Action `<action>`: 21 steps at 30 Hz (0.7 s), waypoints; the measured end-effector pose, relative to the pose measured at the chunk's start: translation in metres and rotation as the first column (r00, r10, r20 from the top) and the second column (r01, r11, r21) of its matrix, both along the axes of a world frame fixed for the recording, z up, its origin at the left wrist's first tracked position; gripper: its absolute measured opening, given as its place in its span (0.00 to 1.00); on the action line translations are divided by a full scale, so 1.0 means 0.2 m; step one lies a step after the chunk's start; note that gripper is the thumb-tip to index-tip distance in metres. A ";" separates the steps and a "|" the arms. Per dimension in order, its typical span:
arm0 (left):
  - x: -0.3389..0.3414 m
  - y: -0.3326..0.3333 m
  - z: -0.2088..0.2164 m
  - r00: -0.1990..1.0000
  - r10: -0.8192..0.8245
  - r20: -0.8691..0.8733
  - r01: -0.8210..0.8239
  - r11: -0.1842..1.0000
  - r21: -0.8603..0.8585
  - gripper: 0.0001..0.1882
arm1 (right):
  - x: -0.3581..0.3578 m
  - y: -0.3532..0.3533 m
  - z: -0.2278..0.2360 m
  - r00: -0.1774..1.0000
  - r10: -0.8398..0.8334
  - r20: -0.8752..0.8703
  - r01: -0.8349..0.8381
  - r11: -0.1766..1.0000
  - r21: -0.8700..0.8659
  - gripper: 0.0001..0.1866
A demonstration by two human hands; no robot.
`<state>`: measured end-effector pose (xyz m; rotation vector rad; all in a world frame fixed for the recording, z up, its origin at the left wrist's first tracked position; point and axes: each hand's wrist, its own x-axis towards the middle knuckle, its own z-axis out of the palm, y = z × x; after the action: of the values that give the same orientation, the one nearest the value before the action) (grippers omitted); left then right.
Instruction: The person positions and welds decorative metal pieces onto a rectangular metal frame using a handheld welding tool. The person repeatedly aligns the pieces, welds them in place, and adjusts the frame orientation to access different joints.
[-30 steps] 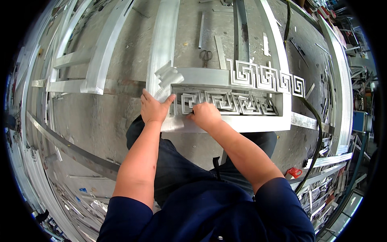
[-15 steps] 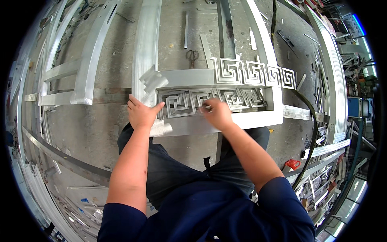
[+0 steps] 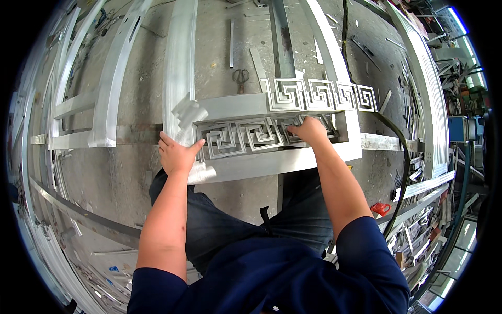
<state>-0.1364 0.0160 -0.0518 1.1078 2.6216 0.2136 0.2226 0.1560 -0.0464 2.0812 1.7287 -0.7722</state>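
Note:
A silver metal frame (image 3: pixel 238 168) lies before me, with a long narrow opening across it. Inside that opening sits a fretwork strip (image 3: pixel 224 142) of square spirals, slightly askew. My right hand (image 3: pixel 312 132) reaches over the strip's right part, its fingers curled on it and covering some of the spirals. My left hand (image 3: pixel 178 156) rests on the frame's left end, thumb spread toward the opening. Close to it, silvery corrugated pieces (image 3: pixel 189 111) lie on the frame. A second fretwork strip (image 3: pixel 321 95) rests across the far rail and sticks out to the right.
Scissors (image 3: pixel 240 78) lie on the concrete floor beyond the frame. A dark cable (image 3: pixel 401 157) runs down the right side. Another metal frame (image 3: pixel 107 104) stands at left. Metal offcuts (image 3: pixel 418 235) are heaped at lower right, near a red object (image 3: pixel 380 209).
My right hand has moved right along the strip, from its middle to its right part. My left hand stays on the frame's left end. The view has shifted slightly.

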 end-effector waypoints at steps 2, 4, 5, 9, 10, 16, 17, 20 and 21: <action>0.01 0.01 0.00 1.000 -0.008 -0.016 0.008 1.000 -0.003 0.70 | 0.01 0.01 -0.01 1.000 0.006 0.003 -0.006 1.000 -0.014 0.40; 0.02 0.01 0.00 0.999 -0.024 -0.023 0.024 1.000 0.005 0.70 | 0.06 -0.01 -0.09 0.999 0.020 0.033 -0.023 0.998 0.067 0.41; 0.01 0.00 -0.01 0.999 -0.021 -0.028 0.021 1.000 0.012 0.70 | 0.04 -0.03 -0.07 0.999 0.014 -0.030 -0.010 0.994 0.108 0.39; 0.00 0.00 0.00 1.000 -0.019 -0.008 0.019 1.000 0.013 0.70 | 0.02 -0.14 -0.01 0.963 0.217 -0.160 -0.178 0.958 0.226 0.33; 0.01 0.00 0.00 1.000 -0.017 -0.010 0.017 1.000 0.007 0.70 | 0.03 -0.16 -0.03 0.935 0.318 -0.159 -0.274 0.929 0.248 0.32; 0.01 0.00 0.00 1.000 -0.011 -0.028 0.011 1.000 -0.001 0.69 | -0.03 -0.15 0.02 0.868 0.489 -0.085 -0.469 0.865 0.180 0.34; 0.01 0.00 0.00 1.000 -0.011 -0.028 0.011 1.000 -0.001 0.69 | -0.04 -0.15 0.02 0.863 0.502 -0.064 -0.484 0.856 0.183 0.34; 0.01 0.00 0.00 1.000 -0.012 -0.023 0.012 1.000 -0.003 0.69 | -0.05 -0.15 0.02 0.875 0.480 -0.061 -0.470 0.873 0.129 0.36; 0.00 0.00 0.00 1.000 -0.011 -0.021 0.011 1.000 -0.005 0.69 | -0.06 -0.15 0.02 0.888 0.458 -0.039 -0.452 0.886 0.107 0.36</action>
<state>-0.1355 0.0167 -0.0513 1.1280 2.6325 0.1946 0.2110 0.1262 -0.0420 1.6078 2.2109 -0.6225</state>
